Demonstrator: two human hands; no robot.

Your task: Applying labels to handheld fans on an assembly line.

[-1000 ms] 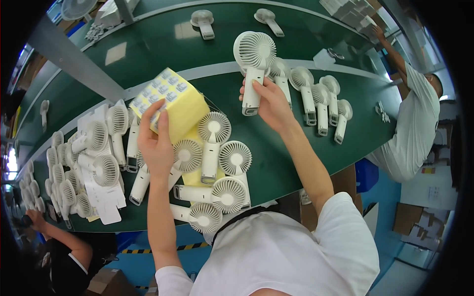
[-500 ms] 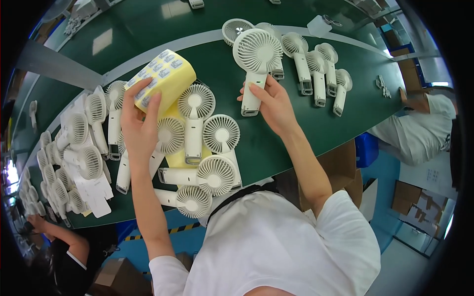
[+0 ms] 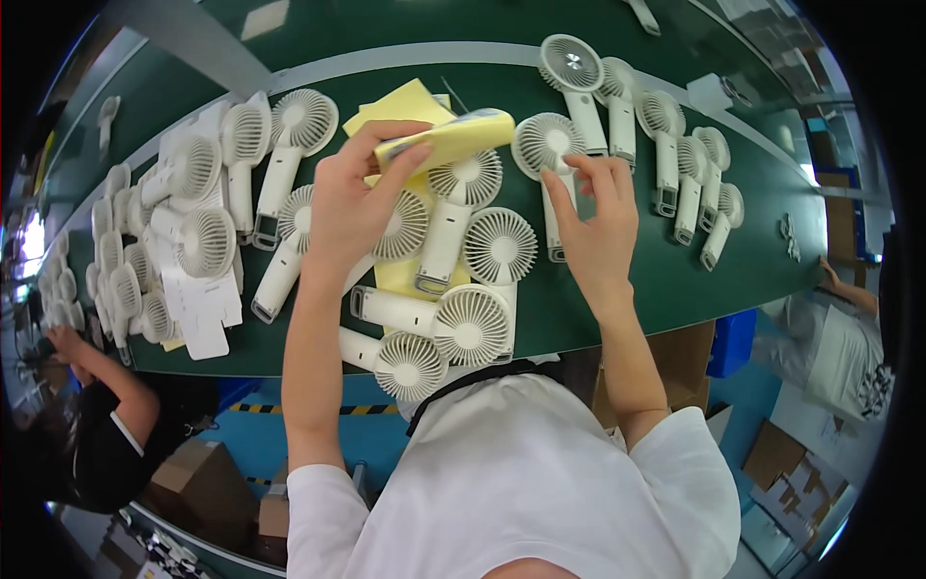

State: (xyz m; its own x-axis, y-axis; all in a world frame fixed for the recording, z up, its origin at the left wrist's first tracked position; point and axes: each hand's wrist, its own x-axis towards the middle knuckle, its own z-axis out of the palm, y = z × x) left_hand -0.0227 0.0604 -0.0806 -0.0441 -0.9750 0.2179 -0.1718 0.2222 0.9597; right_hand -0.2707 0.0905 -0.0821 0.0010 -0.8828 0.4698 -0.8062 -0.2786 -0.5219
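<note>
My left hand grips a curled yellow sheet of stickers, now seen nearly edge-on, pinched between thumb and fingers. A white handheld fan lies on the green table with its round head away from me. Over this fan's handle hovers my right hand, thumb and fingers apart; whether a fingertip touches the fan I cannot tell. Below the sheet, several more fans lie crowded together, among them one upright in view and one lying sideways.
More yellow sheets lie under and behind the near fans. A dense heap of fans with white cards covers the left side. Several fans stand spread out at the right. Two other people sit nearby, one with an arm at left.
My right hand has let go of the fan it held, which now lies on the table. The sticker sheet has moved right and tipped edge-on; the whole view has shifted.
</note>
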